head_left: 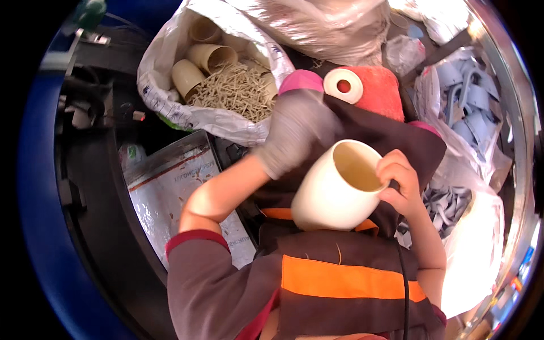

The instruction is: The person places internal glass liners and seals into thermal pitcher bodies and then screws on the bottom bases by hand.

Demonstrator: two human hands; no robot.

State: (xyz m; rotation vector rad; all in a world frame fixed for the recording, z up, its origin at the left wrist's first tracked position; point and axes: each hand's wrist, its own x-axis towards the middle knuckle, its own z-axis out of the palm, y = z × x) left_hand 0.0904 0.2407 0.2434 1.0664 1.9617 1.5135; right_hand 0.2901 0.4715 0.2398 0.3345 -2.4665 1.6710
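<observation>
A smooth cream plastic pot (323,195), shaped like a deep cup, lies tilted over my lap with its open mouth up and to the right. My right hand (401,180) is bare and grips the pot's rim, thumb outside and fingers curled over the edge. My left hand (299,127) wears a grey glove and is beyond the pot to the left, over the dark apron (391,127) and apart from the pot. Motion blurs it and its fingers are hidden. Just past it shows a rounded pink patch (303,81).
A white sack (156,73) at the far left holds cream pots and many small beige scraps. A cream ring (352,76) rests on red cloth (382,93). Bags of grey-blue plastic parts (476,96) stand at right. A shallow metal-edged tray (187,181) lies at left.
</observation>
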